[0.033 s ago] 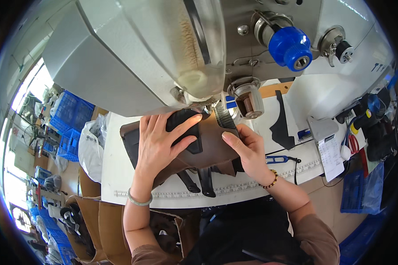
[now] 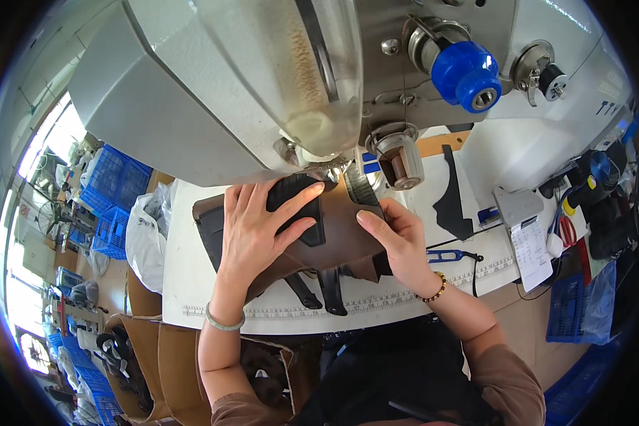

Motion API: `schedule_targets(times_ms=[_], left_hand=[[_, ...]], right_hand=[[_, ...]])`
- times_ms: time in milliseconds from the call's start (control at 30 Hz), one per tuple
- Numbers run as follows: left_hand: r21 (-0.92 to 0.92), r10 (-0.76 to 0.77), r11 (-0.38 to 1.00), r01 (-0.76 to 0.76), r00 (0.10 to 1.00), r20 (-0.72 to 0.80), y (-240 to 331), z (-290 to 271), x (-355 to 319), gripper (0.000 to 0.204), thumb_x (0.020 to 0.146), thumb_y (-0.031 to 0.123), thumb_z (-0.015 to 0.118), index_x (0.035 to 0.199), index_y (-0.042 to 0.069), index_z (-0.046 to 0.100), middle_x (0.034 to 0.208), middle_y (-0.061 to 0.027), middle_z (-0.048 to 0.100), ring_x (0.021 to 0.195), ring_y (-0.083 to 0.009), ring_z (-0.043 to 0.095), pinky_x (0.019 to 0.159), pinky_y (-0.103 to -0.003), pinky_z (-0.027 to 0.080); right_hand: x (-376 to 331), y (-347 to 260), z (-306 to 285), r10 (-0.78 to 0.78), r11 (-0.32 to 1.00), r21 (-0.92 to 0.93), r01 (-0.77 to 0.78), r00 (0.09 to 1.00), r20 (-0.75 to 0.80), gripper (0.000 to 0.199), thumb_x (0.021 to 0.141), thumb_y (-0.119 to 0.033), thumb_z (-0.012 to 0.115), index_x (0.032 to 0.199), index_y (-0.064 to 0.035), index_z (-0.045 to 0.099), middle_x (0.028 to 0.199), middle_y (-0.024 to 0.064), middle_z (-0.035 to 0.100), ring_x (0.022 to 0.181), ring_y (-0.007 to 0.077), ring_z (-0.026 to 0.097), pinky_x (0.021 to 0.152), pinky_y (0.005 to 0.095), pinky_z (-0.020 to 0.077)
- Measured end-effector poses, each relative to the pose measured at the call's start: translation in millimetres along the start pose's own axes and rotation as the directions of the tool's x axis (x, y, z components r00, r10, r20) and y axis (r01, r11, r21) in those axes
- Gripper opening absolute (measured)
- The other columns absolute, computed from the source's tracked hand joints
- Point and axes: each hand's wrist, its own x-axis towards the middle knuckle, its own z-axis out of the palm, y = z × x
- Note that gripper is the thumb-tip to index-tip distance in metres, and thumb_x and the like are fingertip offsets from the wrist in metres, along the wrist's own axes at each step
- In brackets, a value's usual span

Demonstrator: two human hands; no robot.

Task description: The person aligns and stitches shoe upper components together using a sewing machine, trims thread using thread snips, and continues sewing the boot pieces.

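One industrial sewing machine occupies the upper part of the view, its grey head overhanging the white counter, which carries a printed ruler scale along its near edge. Beneath the front of the head, toward the middle of the counter, lies the brown leather-like panel, its far edge just beside the stitching area; the needle point itself cannot be made out. The step in hand appears to be guiding this panel at the head. For a good result, hold the panel flat around the stitching area, steer with light, even pressure from both sides, avoid pulling against the feed, and give the fingertips clearance from the needle zone. The left hand lies palm down on the panel's left portion: thumb and index finger are spread in a wide V, the index fingertip is directed toward the head, and the remaining fingers lie close together, pressing rather than gripping. The right hand appears to pinch the panel's right edge, thumb on top and the other fingers curled at the side; their contact underneath is hidden. A black patch lies on the panel under the left thumb and index finger. Two narrow black straps project from below the panel's near edge onto the counter.
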Motion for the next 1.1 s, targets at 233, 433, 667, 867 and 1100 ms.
schedule_targets(times_ms=[233,433,667,867,1100], left_hand=[[-0.031,0.022,0.999,-0.024,0.997,-0.069,36,14,-22,0.045,0.075,0.028,0.069,0.118,0.015,0.06,0.127,-0.0043,0.05,0.12,-0.025,0.046,0.102,-0.042,0.032],[-0.167,-0.098,0.982,0.086,0.993,-0.064,64,26,-23,0.056,0.072,0.034,0.071,0.122,0.013,0.057,0.134,-0.0048,0.046,0.127,-0.0279,0.039,0.105,-0.045,0.03],[-0.146,-0.096,0.986,0.078,0.988,-0.119,66,29,-21,0.061,0.068,0.033,0.074,0.12,0.005,0.057,0.129,-0.0098,0.05,0.126,-0.034,0.04,0.104,-0.049,0.03],[-0.161,-0.115,0.983,0.089,0.98,-0.16,77,31,-17,0.061,0.065,0.034,0.076,0.114,0.002,0.06,0.124,-0.0094,0.054,0.123,-0.0339,0.044,0.104,-0.052,0.029],[-0.084,-0.058,0.996,0.038,0.964,-0.259,73,40,-19,0.053,0.07,0.037,0.072,0.112,0.007,0.063,0.121,-0.0075,0.056,0.118,-0.0345,0.048,0.099,-0.055,0.036]], right_hand=[[2,-7,-5,0.108,0.991,0.073,-0.111,0.993,0.046,0.021,0.087,-0.012,0.062,0.102,0.0024,0.058,0.087,0.002,0.061,0.078,0.0037,0.053,0.068,0.0169,0.0422],[-15,7,-41,0.107,0.971,0.163,-0.176,0.926,0.361,0.037,0.086,0.0,0.055,0.122,0.0024,0.049,0.113,0.0056,0.056,0.105,0.0091,0.049,0.089,0.0232,0.0406],[-14,21,-30,0.02,0.999,0.043,-0.031,0.968,0.25,0.035,0.088,-0.002,0.057,0.122,0.0023,0.049,0.11,0.0032,0.057,0.099,0.0072,0.051,0.086,0.0234,0.0431],[-19,17,-32,0.013,1.0,0.003,-0.014,0.962,0.272,0.035,0.089,-0.003,0.056,0.122,0.0033,0.048,0.11,0.0039,0.056,0.099,0.0075,0.051,0.085,0.0232,0.0433],[-19,18,-34,0.046,0.999,-0.008,-0.046,0.949,0.312,0.036,0.088,-0.002,0.054,0.123,0.0046,0.047,0.111,0.005,0.056,0.1,0.0082,0.05,0.086,0.0236,0.0422]])
